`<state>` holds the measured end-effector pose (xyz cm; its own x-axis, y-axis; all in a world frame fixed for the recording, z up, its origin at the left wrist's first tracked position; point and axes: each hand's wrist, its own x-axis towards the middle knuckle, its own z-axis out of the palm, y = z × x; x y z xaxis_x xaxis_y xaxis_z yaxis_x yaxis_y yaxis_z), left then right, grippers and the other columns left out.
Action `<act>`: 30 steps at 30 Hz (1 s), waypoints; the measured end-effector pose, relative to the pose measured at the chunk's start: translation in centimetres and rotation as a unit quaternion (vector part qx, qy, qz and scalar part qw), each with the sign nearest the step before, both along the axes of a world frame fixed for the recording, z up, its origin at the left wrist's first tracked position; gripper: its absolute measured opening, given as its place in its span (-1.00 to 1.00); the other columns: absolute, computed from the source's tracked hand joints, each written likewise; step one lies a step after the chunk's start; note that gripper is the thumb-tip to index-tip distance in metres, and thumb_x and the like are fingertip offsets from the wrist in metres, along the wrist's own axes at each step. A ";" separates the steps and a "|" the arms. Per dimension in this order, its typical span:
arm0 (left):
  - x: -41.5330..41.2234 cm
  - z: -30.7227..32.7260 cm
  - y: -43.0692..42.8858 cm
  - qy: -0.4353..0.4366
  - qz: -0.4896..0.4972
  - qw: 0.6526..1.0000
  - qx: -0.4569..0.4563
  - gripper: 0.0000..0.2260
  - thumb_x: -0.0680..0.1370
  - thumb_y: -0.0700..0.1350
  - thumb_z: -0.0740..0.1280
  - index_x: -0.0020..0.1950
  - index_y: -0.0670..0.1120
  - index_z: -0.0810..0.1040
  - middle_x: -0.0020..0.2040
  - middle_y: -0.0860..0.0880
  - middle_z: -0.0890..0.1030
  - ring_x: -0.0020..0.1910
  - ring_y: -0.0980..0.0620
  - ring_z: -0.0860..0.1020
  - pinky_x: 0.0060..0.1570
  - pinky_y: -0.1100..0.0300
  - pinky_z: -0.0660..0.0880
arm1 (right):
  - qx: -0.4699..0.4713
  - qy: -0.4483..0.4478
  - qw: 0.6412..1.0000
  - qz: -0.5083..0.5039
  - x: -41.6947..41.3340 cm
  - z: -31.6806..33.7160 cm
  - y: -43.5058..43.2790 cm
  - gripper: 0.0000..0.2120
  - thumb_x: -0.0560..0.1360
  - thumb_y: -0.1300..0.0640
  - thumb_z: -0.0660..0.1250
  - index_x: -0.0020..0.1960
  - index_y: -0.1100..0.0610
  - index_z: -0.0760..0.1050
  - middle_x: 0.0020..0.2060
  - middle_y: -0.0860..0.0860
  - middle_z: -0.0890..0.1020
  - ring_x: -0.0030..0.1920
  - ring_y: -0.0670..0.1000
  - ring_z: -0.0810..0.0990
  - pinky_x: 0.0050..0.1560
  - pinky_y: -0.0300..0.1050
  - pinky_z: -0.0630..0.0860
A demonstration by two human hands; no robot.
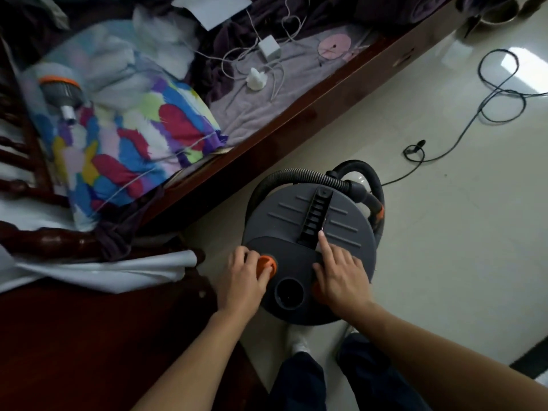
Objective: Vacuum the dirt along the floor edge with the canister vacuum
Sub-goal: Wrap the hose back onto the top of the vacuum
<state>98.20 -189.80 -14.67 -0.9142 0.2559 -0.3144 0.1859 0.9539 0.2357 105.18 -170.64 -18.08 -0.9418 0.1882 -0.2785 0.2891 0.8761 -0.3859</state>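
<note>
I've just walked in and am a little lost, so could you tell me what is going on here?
A person stands over the gray canister vacuum beside the bed frame. The left hand curls round an orange latch on the lid; the right hand rests on the lid's other side, index finger straight beside the black handle. The hose loops behind the vacuum, the power cord lies loose on the floor. Neither hand holds the hose, so vacuuming seems not yet begun.

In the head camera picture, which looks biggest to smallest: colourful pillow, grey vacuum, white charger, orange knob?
1. colourful pillow
2. grey vacuum
3. orange knob and white charger look alike; charger is farther, so unranked.
</note>
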 end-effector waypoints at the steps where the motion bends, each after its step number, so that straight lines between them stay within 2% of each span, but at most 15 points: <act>1: 0.2 -0.3 -0.2 0.015 -0.021 1.000 -0.008 -0.77 0.53 0.03 0.36 0.06 -0.10 0.52 0.08 -0.07 0.46 0.08 -0.07 0.45 -0.07 0.06 0.49 | 0.017 0.014 1.000 -0.004 0.0 -0.1 -0.2 -0.39 0.53 -0.07 0.14 0.52 0.16 0.24 0.09 0.09 0.61 0.01 0.15 0.58 -0.06 0.00 0.52; 4: 0.6 -1.2 -1.0 0.043 -0.086 0.995 0.003 -0.80 0.47 -0.09 0.44 0.03 -0.12 0.53 -0.07 -0.09 0.47 -0.07 -0.09 0.51 -0.20 0.04 0.54 | 0.044 0.031 0.998 -0.007 -0.1 -0.3 -0.7 -0.39 0.53 -0.07 0.14 0.51 0.16 0.25 0.09 0.08 0.60 -0.01 0.15 0.56 -0.08 -0.01 0.51; 7: 0.6 -1.9 -1.5 0.054 -0.134 0.989 0.026 -0.82 0.44 -0.18 0.46 -0.02 -0.12 0.54 -0.10 -0.09 0.45 -0.14 -0.11 0.51 -0.26 0.01 0.55 | 0.056 0.044 0.997 -0.010 0.3 -0.6 -0.9 -0.39 0.53 -0.07 0.12 0.52 0.16 0.25 0.09 0.07 0.60 -0.02 0.16 0.57 -0.07 0.00 0.52; 9: 0.6 -1.9 -1.5 0.062 -0.130 0.989 0.041 -0.84 0.43 -0.19 0.48 -0.06 -0.14 0.55 -0.12 -0.10 0.46 -0.20 -0.10 0.52 -0.31 0.08 0.52 | 0.062 0.050 0.997 -0.015 0.2 -0.7 -1.0 -0.39 0.53 -0.07 0.11 0.52 0.16 0.23 0.10 0.08 0.59 0.00 0.17 0.57 -0.06 0.02 0.52; 11: 0.7 -1.8 -1.2 0.055 -0.080 0.994 0.057 -0.86 0.47 -0.14 0.45 -0.10 -0.17 0.55 -0.12 -0.11 0.47 -0.25 -0.11 0.53 -0.33 0.12 0.41 | 0.068 0.051 0.996 -0.015 0.2 -0.9 -1.1 -0.39 0.54 -0.08 0.11 0.53 0.16 0.22 0.12 0.09 0.59 0.02 0.18 0.56 -0.05 0.03 0.51; 15: 0.8 -1.7 0.1 0.011 0.060 0.995 0.076 -0.75 0.58 -0.01 0.32 -0.07 -0.21 0.53 -0.02 -0.14 0.47 -0.19 -0.17 0.54 -0.22 0.02 0.48 | 0.073 0.053 0.996 -0.013 0.2 -1.3 -1.3 -0.38 0.55 -0.08 0.07 0.55 0.15 0.17 0.14 0.09 0.58 0.05 0.19 0.55 -0.04 0.05 0.51; 20: 0.8 -1.9 1.2 0.001 0.145 0.986 0.085 -0.74 0.60 -0.02 0.26 -0.04 -0.22 0.55 0.04 -0.13 0.48 -0.08 -0.14 0.54 -0.07 -0.03 0.52 | 0.077 0.040 0.996 -0.018 0.3 -1.8 -1.2 -0.37 0.57 -0.11 0.02 0.57 0.11 0.09 0.13 0.09 0.56 0.08 0.18 0.53 0.00 0.05 0.49; 23: 0.9 -1.7 1.3 -0.002 0.156 0.983 0.092 -0.74 0.60 -0.02 0.26 -0.02 -0.23 0.56 0.05 -0.13 0.49 -0.04 -0.12 0.53 -0.05 0.01 0.50 | 0.068 0.009 0.997 -0.018 0.5 -1.6 -1.3 -0.37 0.60 -0.13 0.00 0.60 0.06 -0.04 0.22 0.07 0.51 0.18 0.17 0.48 0.09 0.07 0.44; 26: 0.8 -0.8 1.3 -0.043 0.147 0.987 0.053 -0.73 0.61 -0.01 0.26 0.07 -0.21 0.56 0.10 -0.12 0.50 0.02 -0.10 0.53 -0.04 0.07 0.47 | 0.031 -0.052 0.998 -0.019 0.5 -0.7 -1.1 -0.37 0.63 -0.15 -0.02 0.59 -0.02 -0.19 0.35 0.06 0.39 0.32 0.15 0.37 0.22 0.10 0.38; 30: 1.1 2.6 2.0 -0.091 0.076 0.992 -0.050 -0.74 0.61 -0.02 0.23 0.20 -0.13 0.50 0.19 -0.10 0.46 0.10 -0.10 0.51 0.00 0.06 0.44 | -0.012 -0.148 0.988 -0.028 1.6 2.1 0.2 -0.37 0.63 -0.12 0.07 0.59 -0.02 -0.12 0.39 0.10 0.35 0.35 0.19 0.36 0.23 0.11 0.42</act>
